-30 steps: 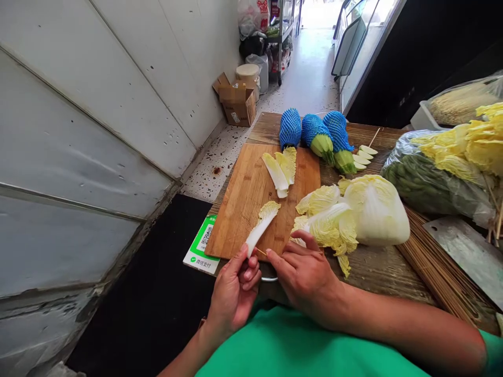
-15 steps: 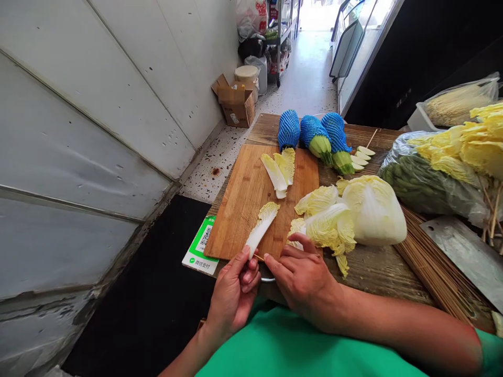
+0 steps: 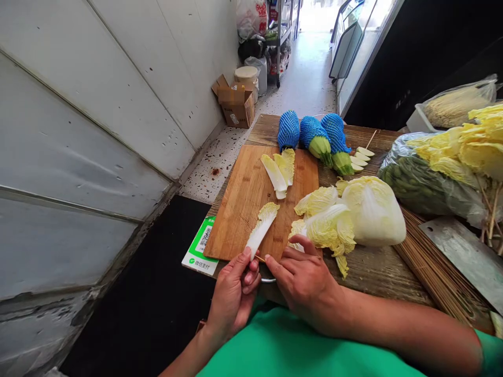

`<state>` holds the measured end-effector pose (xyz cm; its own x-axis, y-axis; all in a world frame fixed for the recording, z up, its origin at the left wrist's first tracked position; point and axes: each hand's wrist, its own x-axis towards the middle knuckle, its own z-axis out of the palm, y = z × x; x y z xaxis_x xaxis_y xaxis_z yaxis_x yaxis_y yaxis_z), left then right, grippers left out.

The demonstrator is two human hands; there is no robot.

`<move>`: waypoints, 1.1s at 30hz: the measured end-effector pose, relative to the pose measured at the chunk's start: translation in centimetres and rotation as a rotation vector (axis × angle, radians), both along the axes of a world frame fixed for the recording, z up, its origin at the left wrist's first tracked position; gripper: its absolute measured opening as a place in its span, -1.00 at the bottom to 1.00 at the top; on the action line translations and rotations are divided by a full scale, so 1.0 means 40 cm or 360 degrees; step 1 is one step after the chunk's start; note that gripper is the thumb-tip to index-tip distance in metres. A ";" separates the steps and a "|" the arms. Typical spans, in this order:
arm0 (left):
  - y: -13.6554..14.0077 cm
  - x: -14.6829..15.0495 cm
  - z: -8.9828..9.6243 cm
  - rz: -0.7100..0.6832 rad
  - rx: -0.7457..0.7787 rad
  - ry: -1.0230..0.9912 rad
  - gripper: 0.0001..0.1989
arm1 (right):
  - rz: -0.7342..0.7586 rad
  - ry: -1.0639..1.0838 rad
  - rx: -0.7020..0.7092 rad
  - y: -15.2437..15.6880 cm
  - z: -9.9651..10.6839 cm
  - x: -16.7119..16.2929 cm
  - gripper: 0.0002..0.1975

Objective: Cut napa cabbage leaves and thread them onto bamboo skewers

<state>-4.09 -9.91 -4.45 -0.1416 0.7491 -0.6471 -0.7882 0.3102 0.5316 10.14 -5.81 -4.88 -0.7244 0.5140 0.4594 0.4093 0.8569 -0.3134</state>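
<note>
My left hand [image 3: 238,285] pinches the white base of a napa cabbage leaf [image 3: 262,229] between thumb and fingers. The leaf's yellow frilly end points away over the wooden cutting board [image 3: 236,209]. Against the leaf's base is a thin wooden skewer [image 3: 260,258], gripped by my right hand [image 3: 304,283]; most of the stick is hidden by that hand. More cut leaf strips [image 3: 280,173] lie at the far end of the board. Loose cabbage leaves [image 3: 328,222] and a cabbage head [image 3: 373,209] sit to the right of the board.
Zucchini in blue foam nets [image 3: 314,137] lie behind the board, near skewered pale slices [image 3: 360,158]. At right are a bundle of skewers [image 3: 428,262], a cleaver [image 3: 463,256] and a plastic bag of green vegetables [image 3: 420,178]. A QR-code card [image 3: 200,246] sticks out at the left.
Almost nothing differs. Both hands keep the same hold on leaf and skewer, with only a very slight shift in the view.
</note>
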 end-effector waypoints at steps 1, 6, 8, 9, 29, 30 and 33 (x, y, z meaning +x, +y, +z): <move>0.000 0.000 0.000 0.0002 0.0000 0.0002 -0.84 | -0.0003 0.0003 -0.0004 0.000 0.002 0.000 -0.76; -0.003 -0.001 -0.002 -0.0011 -0.0004 0.0007 -0.84 | -0.0020 0.0010 0.0008 0.000 0.006 -0.001 -0.75; -0.004 0.000 -0.003 -0.0015 0.0000 0.0016 -0.84 | -0.0024 0.0011 0.0022 0.001 0.005 -0.002 -0.77; -0.004 0.000 -0.003 -0.0014 0.0000 0.0022 -0.84 | -0.0021 0.0004 0.0023 0.001 0.005 -0.001 -0.77; -0.003 0.010 0.006 -0.0138 -0.0047 0.0233 -0.70 | -0.0018 -0.0045 -0.0064 0.005 -0.002 0.000 -0.76; -0.003 0.010 0.007 -0.0145 -0.0051 0.0235 -0.70 | -0.0016 -0.0047 -0.0078 0.005 -0.002 -0.001 -0.76; -0.003 0.010 0.006 -0.0175 -0.0046 0.0232 -0.69 | -0.0007 -0.0058 -0.0135 0.004 -0.003 -0.002 -0.78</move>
<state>-3.69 -10.02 -4.21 -0.1538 0.7468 -0.6470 -0.6640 0.4068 0.6274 10.07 -5.65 -5.01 -0.7375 0.5532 0.3874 0.4254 0.8260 -0.3697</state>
